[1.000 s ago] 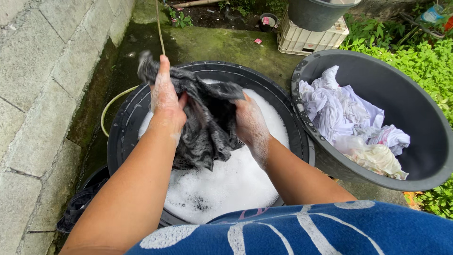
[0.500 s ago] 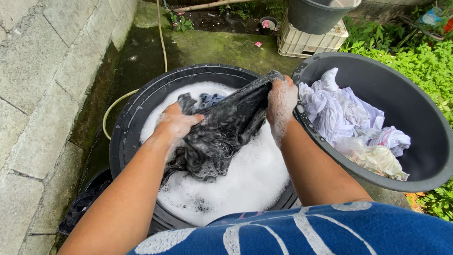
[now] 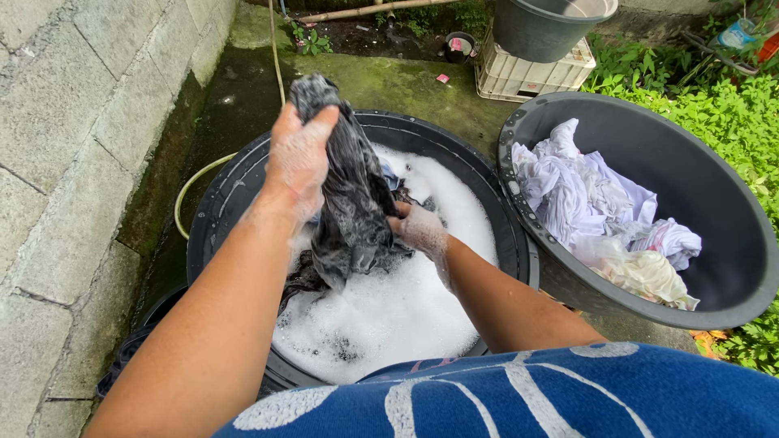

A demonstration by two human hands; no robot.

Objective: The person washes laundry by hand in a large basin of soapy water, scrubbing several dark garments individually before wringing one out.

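The dark wet garment (image 3: 350,203) has been lifted from across the black wash tub (image 3: 219,219) toward its far left rim. Its top is clenched in the fingers of the left hand (image 3: 299,158), now raised high. The right hand (image 3: 418,229), moved away from the grey basin (image 3: 714,195) of pale laundry (image 3: 600,211), grips the lower folds above the suds (image 3: 389,308).

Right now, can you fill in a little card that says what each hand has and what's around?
left hand: lifts the top of a dark wet cloth
right hand: grips the cloth lower down, by the suds
tub: black, round, full of white foam
basin: grey, to the right, holds pale laundry
hose: yellow, curves behind the tub
crate: white, at the back, a bucket on it
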